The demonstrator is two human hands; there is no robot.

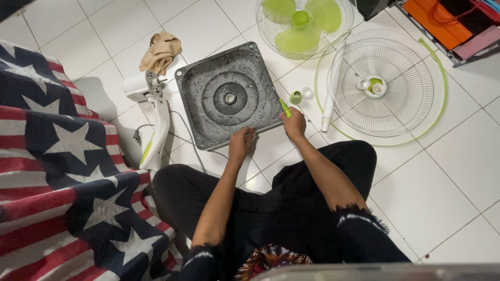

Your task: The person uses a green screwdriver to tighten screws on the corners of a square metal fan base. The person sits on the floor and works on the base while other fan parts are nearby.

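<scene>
White floor tiles (458, 171) carry a taken-apart fan, with the person sitting cross-legged among the parts. Closest in front lies the square grey fan base (229, 96), underside up, its near edge touching the left hand (241, 144), whose fingers curl over that rim. The right hand (294, 124) is closed around a green-handled screwdriver (284, 107) at the base's right corner, tip pointing up and away. Just beyond sit a small green cap (296, 97) and a clear ring (307, 92), loose on the tiles. A slip of the tool off the corner could jab the steadying hand or flick those small pieces under the wire grille (383, 83). The power cord (182, 139) trails beside the left knee, where a shifting leg could snag it and tug the white motor stand (151, 114)
</scene>
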